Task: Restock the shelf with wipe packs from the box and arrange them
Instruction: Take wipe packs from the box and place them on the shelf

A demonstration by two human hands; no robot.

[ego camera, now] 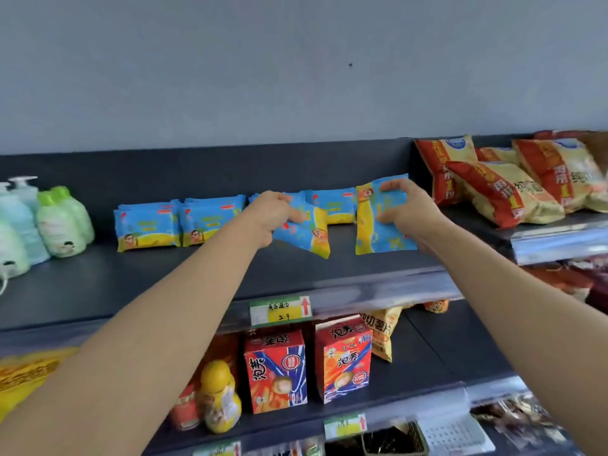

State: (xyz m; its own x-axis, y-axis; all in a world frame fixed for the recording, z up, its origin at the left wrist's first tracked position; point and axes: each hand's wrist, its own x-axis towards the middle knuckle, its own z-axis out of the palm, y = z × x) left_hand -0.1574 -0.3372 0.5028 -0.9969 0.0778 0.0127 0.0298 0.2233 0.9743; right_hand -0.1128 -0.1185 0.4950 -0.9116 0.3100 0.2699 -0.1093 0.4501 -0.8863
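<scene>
Blue-and-yellow wipe packs stand in a row at the back of the dark top shelf (pixel 98 284): two at the left (pixel 148 230) (pixel 210 223) and one behind my hands (pixel 335 205). My left hand (pixel 279 213) grips a tilted wipe pack (pixel 309 235) held over the shelf. My right hand (pixel 408 209) holds another wipe pack (pixel 378 232) turned on end, just right of the first. The box is not in view.
Green and blue pump bottles (pixel 62 222) stand at the shelf's left end. Red-and-yellow snack bags (pixel 506 189) lie on the adjoining shelf at right. A price tag (pixel 279 311) hangs on the shelf edge. Red snack cartons (pixel 276 370) and a yellow bottle (pixel 220 396) fill the shelf below.
</scene>
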